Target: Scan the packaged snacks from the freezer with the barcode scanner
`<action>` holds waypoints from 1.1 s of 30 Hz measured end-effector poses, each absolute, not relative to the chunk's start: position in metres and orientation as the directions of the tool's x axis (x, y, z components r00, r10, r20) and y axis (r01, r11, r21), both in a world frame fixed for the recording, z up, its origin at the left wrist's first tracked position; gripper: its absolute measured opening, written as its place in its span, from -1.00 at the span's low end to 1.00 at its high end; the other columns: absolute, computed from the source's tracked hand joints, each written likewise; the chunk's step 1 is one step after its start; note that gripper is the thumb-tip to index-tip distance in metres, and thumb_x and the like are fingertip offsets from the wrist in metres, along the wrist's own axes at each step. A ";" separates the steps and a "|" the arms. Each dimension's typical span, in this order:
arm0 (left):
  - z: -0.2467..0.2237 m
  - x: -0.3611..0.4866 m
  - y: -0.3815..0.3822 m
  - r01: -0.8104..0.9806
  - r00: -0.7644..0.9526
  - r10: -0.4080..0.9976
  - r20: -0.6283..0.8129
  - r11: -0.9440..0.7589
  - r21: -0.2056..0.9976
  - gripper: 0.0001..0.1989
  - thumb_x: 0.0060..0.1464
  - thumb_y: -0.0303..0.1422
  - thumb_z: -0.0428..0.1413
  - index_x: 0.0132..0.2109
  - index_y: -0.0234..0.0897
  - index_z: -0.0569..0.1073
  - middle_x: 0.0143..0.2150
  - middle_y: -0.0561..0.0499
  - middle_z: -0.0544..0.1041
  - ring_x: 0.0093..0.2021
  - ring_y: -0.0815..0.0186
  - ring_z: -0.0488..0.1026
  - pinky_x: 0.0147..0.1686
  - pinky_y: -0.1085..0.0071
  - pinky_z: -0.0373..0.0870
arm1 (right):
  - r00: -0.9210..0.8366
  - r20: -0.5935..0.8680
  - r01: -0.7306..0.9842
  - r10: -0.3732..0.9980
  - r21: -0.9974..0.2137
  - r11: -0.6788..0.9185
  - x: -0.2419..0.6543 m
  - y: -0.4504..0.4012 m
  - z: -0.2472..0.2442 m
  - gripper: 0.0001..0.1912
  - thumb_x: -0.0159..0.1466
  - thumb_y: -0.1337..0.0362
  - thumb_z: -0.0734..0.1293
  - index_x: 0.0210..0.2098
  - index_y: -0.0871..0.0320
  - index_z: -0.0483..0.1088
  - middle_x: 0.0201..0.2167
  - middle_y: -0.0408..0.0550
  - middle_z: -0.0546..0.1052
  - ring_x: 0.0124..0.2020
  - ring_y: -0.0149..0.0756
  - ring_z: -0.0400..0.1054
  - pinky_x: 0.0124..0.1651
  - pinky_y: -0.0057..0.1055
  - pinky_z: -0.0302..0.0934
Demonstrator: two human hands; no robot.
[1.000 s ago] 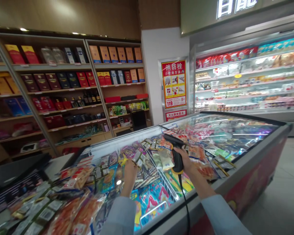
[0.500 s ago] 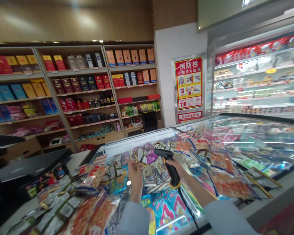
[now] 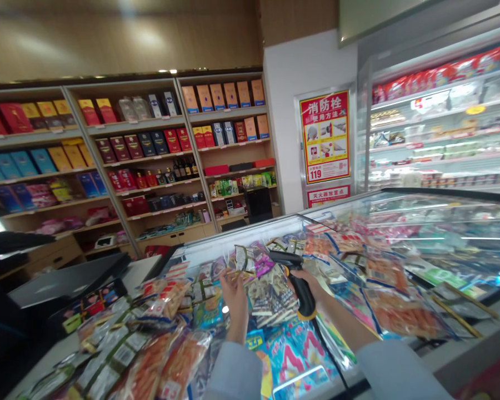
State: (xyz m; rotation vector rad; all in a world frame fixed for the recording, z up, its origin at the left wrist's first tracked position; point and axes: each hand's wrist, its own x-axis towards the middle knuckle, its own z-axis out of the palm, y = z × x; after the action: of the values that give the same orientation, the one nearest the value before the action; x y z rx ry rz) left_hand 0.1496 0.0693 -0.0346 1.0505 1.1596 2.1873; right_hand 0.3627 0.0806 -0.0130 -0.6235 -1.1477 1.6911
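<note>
My left hand (image 3: pixel 235 295) is closed on the lower edge of a small silver snack packet (image 3: pixel 244 259) with gold edges, its printed side turned towards the scanner. In my right hand (image 3: pixel 313 284) is a black and yellow handheld barcode scanner (image 3: pixel 303 294), its head pointing left at the packet. The scanner's cord runs down towards me. Below and between my hands lie several grey printed packets (image 3: pixel 270 294) and blue and pink bags (image 3: pixel 300 353). A purple packet (image 3: pixel 263 266) sits just behind the held one.
Bagged orange snacks (image 3: pixel 179 361) and silver-green packets (image 3: pixel 119 355) are piled at the left. More orange bags (image 3: pixel 404 316) lie at the right on the glass-topped freezer (image 3: pixel 441 239). Shelves of boxes (image 3: pixel 150 141) line the back wall. A lit fridge (image 3: pixel 433 133) stands at the right.
The silver packet is tilted more upright in my left hand. The whole view has shifted slightly, and both hands keep nearly the same places relative to the goods.
</note>
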 end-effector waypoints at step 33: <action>0.059 0.154 0.017 0.268 -0.651 0.487 0.582 -0.570 0.777 -0.57 0.13 -0.31 0.02 0.13 -0.20 0.13 -0.30 0.05 0.40 -0.28 0.35 0.51 -0.19 0.40 0.46 | -0.278 0.132 -0.474 0.951 -0.881 -0.016 0.363 0.066 0.004 -0.73 0.05 0.07 0.39 -0.50 0.15 0.35 -0.70 -0.16 0.39 -0.75 -0.41 0.23 -0.72 -0.49 0.06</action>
State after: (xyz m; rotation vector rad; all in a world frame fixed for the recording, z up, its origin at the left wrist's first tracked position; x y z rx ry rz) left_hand 0.1539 0.0171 0.0590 1.2394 1.3790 2.3605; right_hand 0.3631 0.0655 0.0044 -0.6326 -1.0679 1.5731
